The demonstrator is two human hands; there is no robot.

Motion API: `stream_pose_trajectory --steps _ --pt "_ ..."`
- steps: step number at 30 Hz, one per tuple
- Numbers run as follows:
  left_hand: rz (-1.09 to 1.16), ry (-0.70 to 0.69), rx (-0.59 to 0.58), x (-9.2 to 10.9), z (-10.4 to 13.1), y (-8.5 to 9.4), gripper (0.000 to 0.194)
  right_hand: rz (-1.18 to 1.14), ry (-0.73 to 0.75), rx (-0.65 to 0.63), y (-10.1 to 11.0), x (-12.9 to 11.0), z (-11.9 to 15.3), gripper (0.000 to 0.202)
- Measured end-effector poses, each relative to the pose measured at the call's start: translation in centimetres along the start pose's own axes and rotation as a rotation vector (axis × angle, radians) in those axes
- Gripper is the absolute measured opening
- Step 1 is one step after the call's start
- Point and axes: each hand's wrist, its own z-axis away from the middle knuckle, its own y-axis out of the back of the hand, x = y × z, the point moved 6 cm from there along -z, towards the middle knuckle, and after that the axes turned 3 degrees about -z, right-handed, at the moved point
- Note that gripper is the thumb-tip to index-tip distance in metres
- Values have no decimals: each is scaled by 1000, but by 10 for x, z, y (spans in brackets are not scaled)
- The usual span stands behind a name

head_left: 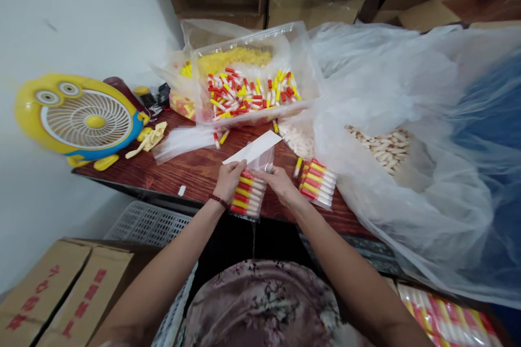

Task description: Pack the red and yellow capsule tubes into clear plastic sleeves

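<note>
My left hand (229,178) and my right hand (279,183) both grip a small clear bag (248,195) filled with a row of red, yellow and white tubes, held over the front edge of the wooden table (191,168). A white strip (254,147) sticks up from the bag's mouth between my hands. Just right of my right hand lies another filled bag (318,182) of the same tubes, with one loose tube (298,167) beside it. Further back stands a clear plastic tub (252,78) holding many loose red and yellow tubes.
A yellow cartoon-shaped desk fan (79,116) stands at the left. Empty clear bags (183,142) lie near it. A big plastic sack with white pieces (385,147) fills the right. Cardboard boxes (52,293) and a white crate (144,223) sit below the table; more boxes (317,2) are behind.
</note>
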Motion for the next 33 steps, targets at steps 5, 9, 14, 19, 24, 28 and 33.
stream_pose_trajectory --steps 5,9,14,19,24,28,33 --pt "-39 -93 -28 -2 7 -6 47 130 97 175 19 2 1 23" --pt "-51 -48 -110 -4 12 -15 40 230 166 235 27 1 8 21" --pt "45 40 -94 -8 14 -25 34 105 143 256 30 0 20 28" --pt "49 -49 -105 -10 20 -35 35 -98 44 299 35 8 27 36" --pt "57 -55 -50 -13 24 -38 43 -68 120 411 37 6 29 37" --pt "-73 -121 -3 -7 25 -35 41 -110 101 327 33 2 34 33" --pt "-453 -324 -1 8 35 -38 33 -96 55 253 27 -1 45 29"
